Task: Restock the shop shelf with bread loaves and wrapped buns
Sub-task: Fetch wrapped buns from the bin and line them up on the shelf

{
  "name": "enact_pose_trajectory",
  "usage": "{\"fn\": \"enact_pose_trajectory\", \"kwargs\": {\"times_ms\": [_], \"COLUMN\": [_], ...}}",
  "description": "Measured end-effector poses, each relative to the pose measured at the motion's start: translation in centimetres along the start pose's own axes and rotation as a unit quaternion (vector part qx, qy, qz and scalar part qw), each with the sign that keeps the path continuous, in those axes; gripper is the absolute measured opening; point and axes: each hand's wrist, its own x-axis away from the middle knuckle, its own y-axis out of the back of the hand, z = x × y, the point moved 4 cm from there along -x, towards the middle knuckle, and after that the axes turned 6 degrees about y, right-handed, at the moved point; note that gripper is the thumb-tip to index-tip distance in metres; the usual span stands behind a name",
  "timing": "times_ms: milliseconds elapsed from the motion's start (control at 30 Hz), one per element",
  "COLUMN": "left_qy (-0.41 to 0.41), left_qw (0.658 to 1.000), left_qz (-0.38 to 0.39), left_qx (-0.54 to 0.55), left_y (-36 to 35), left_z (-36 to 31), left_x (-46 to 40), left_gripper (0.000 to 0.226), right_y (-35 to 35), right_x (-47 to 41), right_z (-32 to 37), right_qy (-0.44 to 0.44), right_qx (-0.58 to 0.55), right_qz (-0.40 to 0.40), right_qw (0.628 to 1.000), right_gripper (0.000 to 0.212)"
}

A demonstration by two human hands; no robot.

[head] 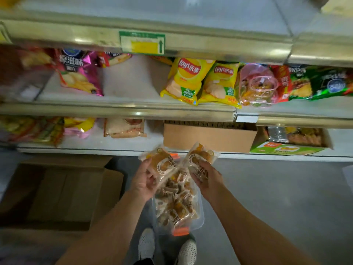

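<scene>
Both hands hold wrapped buns just in front of the lowest shelf (95, 145). The left hand (145, 178) grips one clear packet, the left bun packet (162, 161), with fingers curled round its lower edge; the right hand (207, 175) grips another, the right bun packet (200, 155), the same way. The two hands are apart, with the packets tilted outward and their near corners meeting between them. Below the hands hangs a large clear bag (177, 207) full of more wrapped buns, an orange label at its bottom end; which hand carries it cannot be told.

On the lowest shelf, straight beyond the packets, stands a plain cardboard box (208, 138). Left of that box lies a wrapped bread loaf (124, 129), and right of it an open green carton (290, 144) with snacks inside. On the shelf above the box lie two yellow crisp bags (200, 81). Left of the hands, on the floor, sits an open brown carton (66, 190). White shoes (147, 243) show beneath the bag.
</scene>
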Motion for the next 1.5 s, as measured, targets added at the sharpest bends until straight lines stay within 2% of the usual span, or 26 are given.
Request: {"fn": "enact_pose_trajectory", "kwargs": {"times_ms": [100,200,267,433,533,600,700,767,833,900,1000,1133,1167,1300,1500], "left_qy": [0.01,0.01,-0.001,-0.06,-0.104,-0.13,-0.187,-0.22,-0.257,-0.295,-0.336,-0.37,-0.381,-0.408,-0.398], "left_qw": [0.997,0.989,0.986,0.978,0.974,0.969,0.953,0.941,0.931,0.924,0.915,0.896,0.891,0.886,0.896], "left_qz": [0.075,0.145,0.166,0.197,0.195,0.195,0.196,0.211,0.2,0.171,0.159,0.174,0.175,0.154,0.173], "left_qx": [0.016,0.015,0.017,-0.012,-0.049,-0.082,-0.137,-0.147,-0.164,-0.175,-0.16,-0.174,-0.178,-0.157,-0.09], "left_y": [-2.2,-4.7,-6.0,-9.3,-11.4,-12.5,-14.1,-15.5,-16.6,-17.3,-18.5,-20.6,-21.0,-22.3,-25.0], "left_z": [-1.5,-3.2,-4.3,-7.9,-9.8,-10.9,-13.2,-14.3,-15.4,-17.0,-18.9,-20.0,-20.3,-21.7,-23.0], "left_x": [4.7,9.9,12.6,19.4,23.7,26.2,29.1,31.7,33.6,34.7,36.4,40.0,40.7,43.6,46.2], "left_gripper": [0.058,0.061,0.059,0.054,0.034,0.035,0.045,0.033,0.022,0.031,0.037,0.033,0.036,0.043,0.052], "right_y": [-1.9,-4.4,-5.9,-9.5,-11.4,-12.3,-13.6,-14.3,-15.0,-15.7,-16.1,-16.7,-16.9,-17.9,-19.4], "right_x": [3.8,8.6,10.6,16.7,19.8,21.6,23.6,25.4,27.1,28.6,30.4,31.9,32.5,34.3,36.2], "right_z": [2.1,4.9,6.8,12.0,14.6,16.2,18.4,20.0,21.6,23.0,24.8,27.0,27.6,30.3,34.0], "right_qy": [0.016,0.025,0.046,0.089,0.093,0.11,0.155,0.183,0.206,0.218,0.234,0.277,0.286,0.302,0.311], "right_qx": [0.027,-0.005,-0.026,-0.03,-0.048,-0.059,-0.047,-0.031,-0.032,-0.037,-0.028,-0.043,-0.043,-0.065,-0.068], "right_qz": [0.026,0.065,0.089,0.156,0.19,0.208,0.229,0.238,0.243,0.259,0.265,0.274,0.278,0.288,0.304], "right_qw": [0.999,0.998,0.995,0.983,0.976,0.97,0.96,0.953,0.947,0.94,0.935,0.92,0.916,0.907,0.898], "right_gripper": [0.031,0.071,0.083,0.046,0.024,0.017,0.023,0.021,0.029,0.038,0.031,0.067,0.068,0.049,0.066]}}
